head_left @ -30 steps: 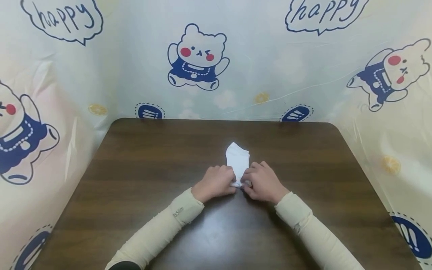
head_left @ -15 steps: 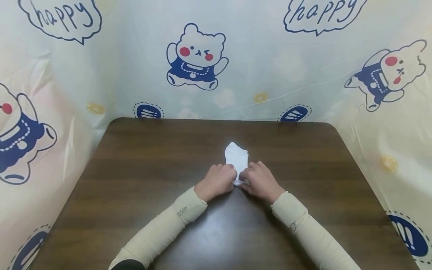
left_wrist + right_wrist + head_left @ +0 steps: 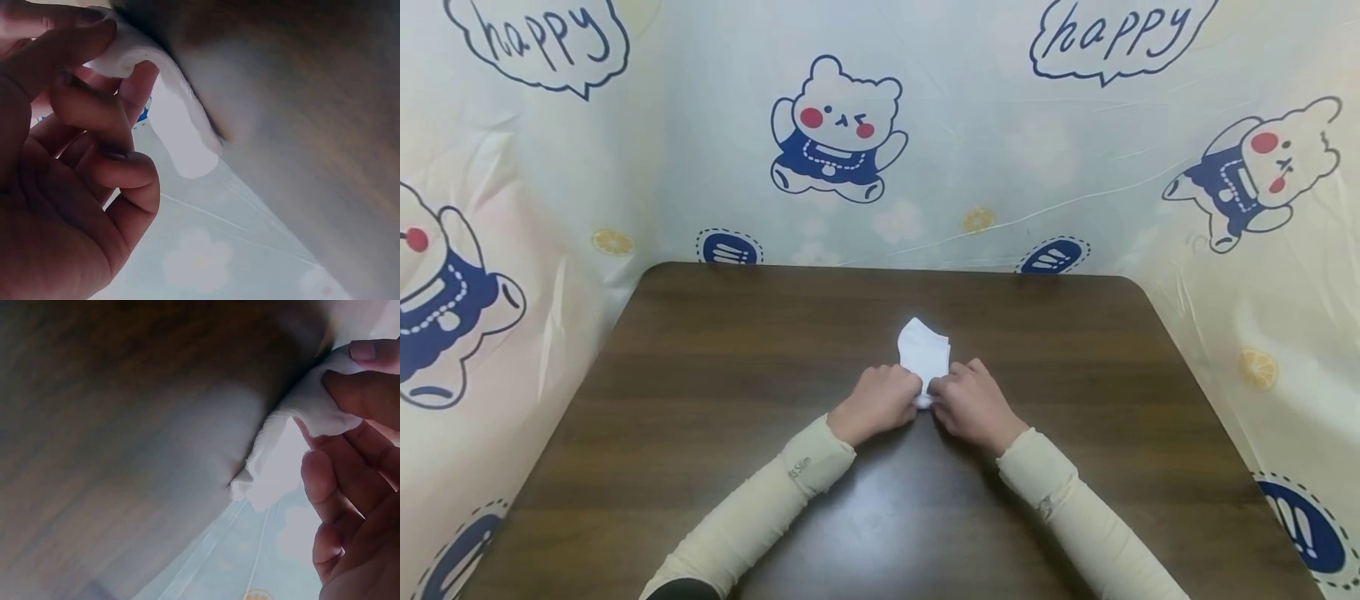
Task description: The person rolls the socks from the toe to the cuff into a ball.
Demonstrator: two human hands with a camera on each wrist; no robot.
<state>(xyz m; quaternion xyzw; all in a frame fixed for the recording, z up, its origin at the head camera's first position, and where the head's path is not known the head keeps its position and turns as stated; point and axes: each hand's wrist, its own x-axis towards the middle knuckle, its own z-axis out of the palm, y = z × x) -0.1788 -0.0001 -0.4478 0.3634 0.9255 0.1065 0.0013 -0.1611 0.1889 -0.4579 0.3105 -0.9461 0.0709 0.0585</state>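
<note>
On the brown table [image 3: 760,342] we have a white cloth [image 3: 923,353] — its near end curls over. Our left hand [image 3: 878,402] pinches one side of that end, and our right hand [image 3: 977,405] pinches the other side.

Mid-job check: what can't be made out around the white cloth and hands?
- Head view: near end of the white cloth, partly covered by the left hand and right hand.
- Head view: lettering on the right sleeve, too small to read.
- Head view: black patch, cut off by the bottom edge.
- Left wrist view: tabletop grain, blurred.
</note>
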